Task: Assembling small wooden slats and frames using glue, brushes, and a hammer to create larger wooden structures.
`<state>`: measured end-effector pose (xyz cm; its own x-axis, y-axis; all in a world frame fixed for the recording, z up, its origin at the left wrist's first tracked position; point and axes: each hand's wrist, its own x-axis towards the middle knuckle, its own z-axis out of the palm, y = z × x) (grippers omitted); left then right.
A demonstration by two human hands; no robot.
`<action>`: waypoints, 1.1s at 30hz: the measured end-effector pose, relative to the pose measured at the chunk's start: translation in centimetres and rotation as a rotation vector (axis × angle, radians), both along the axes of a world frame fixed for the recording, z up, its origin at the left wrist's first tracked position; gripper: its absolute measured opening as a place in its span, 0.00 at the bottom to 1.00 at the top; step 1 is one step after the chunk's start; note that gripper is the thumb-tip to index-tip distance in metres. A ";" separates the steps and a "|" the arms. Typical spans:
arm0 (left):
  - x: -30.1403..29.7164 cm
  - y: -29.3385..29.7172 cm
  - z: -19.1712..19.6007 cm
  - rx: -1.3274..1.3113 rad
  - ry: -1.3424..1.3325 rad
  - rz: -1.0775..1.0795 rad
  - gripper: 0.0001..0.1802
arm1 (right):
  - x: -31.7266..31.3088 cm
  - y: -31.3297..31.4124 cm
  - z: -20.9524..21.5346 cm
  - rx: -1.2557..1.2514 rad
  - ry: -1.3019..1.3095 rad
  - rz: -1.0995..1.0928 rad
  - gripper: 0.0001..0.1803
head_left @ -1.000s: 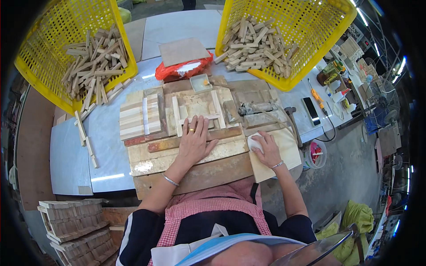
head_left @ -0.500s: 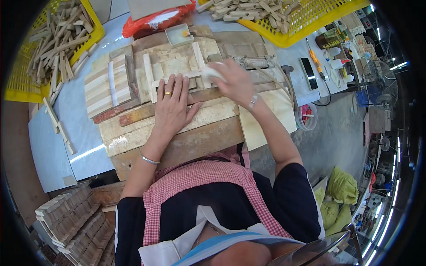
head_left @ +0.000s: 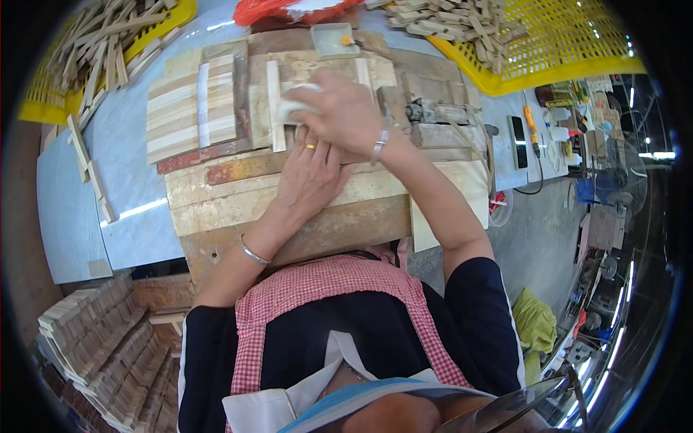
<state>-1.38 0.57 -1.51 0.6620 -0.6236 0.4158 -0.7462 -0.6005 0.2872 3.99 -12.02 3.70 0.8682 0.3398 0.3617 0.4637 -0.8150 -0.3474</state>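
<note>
My right hand [head_left: 346, 112], slightly blurred, is closed around a white wad [head_left: 297, 102] that looks like cloth. It is over the left end of a small wooden frame, just beyond my left fingertips. My left hand [head_left: 312, 172] lies flat with its fingers stretched out at the near side of the frame, partly beneath my right hand. Two upright strips show on the frame: a left strip [head_left: 273, 101] and a right strip [head_left: 363, 75]. The crosspiece between them is mostly hidden by my hands. A worn wooden board [head_left: 289, 216] lies under everything.
A row of pale strips [head_left: 180, 108] lies left of the frame. A shallow dish [head_left: 333, 37] stands beyond it, near a metal clamp [head_left: 437, 112]. Yellow baskets [head_left: 577, 36] of sticks stand at the back. At right are a phone [head_left: 518, 141] and an orange-handled tool [head_left: 530, 119].
My right hand has slid left with the white wad, from the crosspiece's right end to its left end, crossing over my left fingers. The view has shifted slightly; my left hand stays on the frame.
</note>
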 end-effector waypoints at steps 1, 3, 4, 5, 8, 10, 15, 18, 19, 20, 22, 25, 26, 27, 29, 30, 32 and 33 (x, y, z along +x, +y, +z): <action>0.1 0.0 -0.5 -0.087 0.104 -0.035 0.26 | 0.7 1.5 -0.5 -0.113 0.052 0.044 0.13; 0.5 0.5 -0.6 -0.106 0.048 -0.022 0.25 | 1.6 2.7 -0.1 -0.253 0.028 0.063 0.10; 0.3 1.0 -0.3 -0.113 -0.008 -0.008 0.24 | 1.7 3.4 -0.2 -0.242 0.024 0.092 0.10; 0.1 1.4 0.0 -0.098 -0.015 0.029 0.24 | 1.9 4.2 -0.3 -0.234 -0.055 0.101 0.09; -0.7 1.8 -1.3 -0.109 0.280 -0.001 0.19 | 2.1 4.6 -2.4 -0.218 -0.173 0.004 0.10; 0.0 -0.7 -2.6 0.082 -0.035 -0.088 0.17 | 2.5 1.7 -3.2 -0.342 -0.111 -0.108 0.16; 0.7 0.0 -0.4 -0.273 -0.364 0.123 0.20 | -2.0 -5.9 -0.9 -0.034 -0.069 -0.159 0.15; 2.2 0.5 0.5 -0.135 -0.222 0.082 0.17 | -5.8 -10.2 0.5 0.115 0.035 -0.253 0.13; 2.9 0.4 0.7 -0.038 -0.218 0.084 0.15 | -7.3 -12.2 0.1 0.126 0.024 -0.290 0.13; 3.7 0.3 0.8 0.059 -0.210 0.084 0.14 | -8.4 -13.8 -0.5 0.138 0.014 -0.328 0.14; 5.2 -0.5 0.5 0.063 -0.156 0.051 0.13 | -11.0 -14.5 -0.5 0.148 0.039 -0.364 0.14; 6.5 -1.4 1.8 -0.029 -0.129 -0.018 0.12 | -14.6 -15.1 -0.8 0.178 0.092 -0.462 0.15; 7.0 -2.1 2.4 -0.133 -0.154 -0.064 0.11 | -16.0 -15.6 -1.4 0.192 0.115 -0.533 0.15; 7.5 -2.6 2.6 -0.138 -0.163 -0.113 0.11 | -17.0 -17.0 -3.3 0.242 0.087 -0.513 0.14; 8.5 -4.2 3.3 -0.673 0.039 -0.051 0.09 | -17.4 -16.5 -3.9 0.193 0.027 -0.430 0.15; 7.9 -4.5 5.1 -0.894 0.209 0.011 0.06 | -17.6 -16.6 -4.5 0.165 0.023 -0.445 0.15; 8.8 -4.6 2.6 -1.002 0.645 0.097 0.12 | -17.7 -15.7 -5.3 0.194 0.021 -0.475 0.15; 8.8 -4.2 2.8 -1.022 0.864 0.102 0.14 | -17.7 -15.5 -5.7 0.168 0.044 -0.506 0.16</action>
<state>7.46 -3.68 1.34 0.9716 -0.2188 0.0905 -0.0645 0.1234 0.9903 -13.68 -27.47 -2.01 0.9240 -0.1850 0.3347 0.0091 -0.8643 -0.5029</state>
